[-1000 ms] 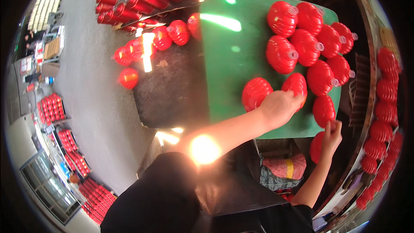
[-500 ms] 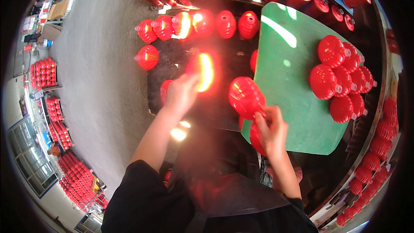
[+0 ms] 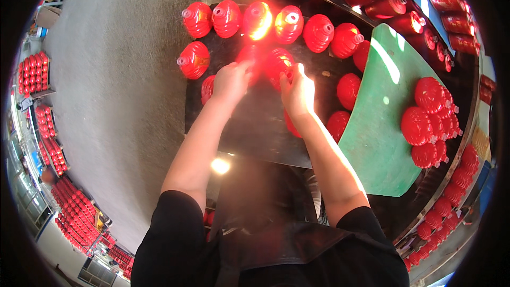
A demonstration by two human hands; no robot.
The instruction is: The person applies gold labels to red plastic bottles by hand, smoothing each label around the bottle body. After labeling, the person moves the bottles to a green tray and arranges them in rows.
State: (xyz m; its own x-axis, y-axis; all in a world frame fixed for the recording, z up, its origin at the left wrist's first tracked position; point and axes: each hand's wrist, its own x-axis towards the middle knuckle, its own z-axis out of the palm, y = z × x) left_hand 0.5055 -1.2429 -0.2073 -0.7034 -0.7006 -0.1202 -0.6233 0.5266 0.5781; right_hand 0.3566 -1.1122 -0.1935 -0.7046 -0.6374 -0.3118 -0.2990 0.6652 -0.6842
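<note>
Rightward of the left hand (image 3: pixel 231 82), the right hand (image 3: pixel 298 91) has swung in from the green board (image 3: pixel 382 149) with its bottle, so both hands are now near each other above the dark table (image 3: pixel 255 133). Right thumb and fingertips pinch the near end of the right bottle (image 3: pixel 277 68); its long axis seems to run away from the person, slightly leftward. Left fingers meet the left bottle (image 3: pixel 251 59), but glare and blur hide whether they grip it. Both bottles lie beyond the hands, just short of the back row (image 3: pixel 289 24); the left hand is nearer the lone bottle (image 3: pixel 194 60).
</note>
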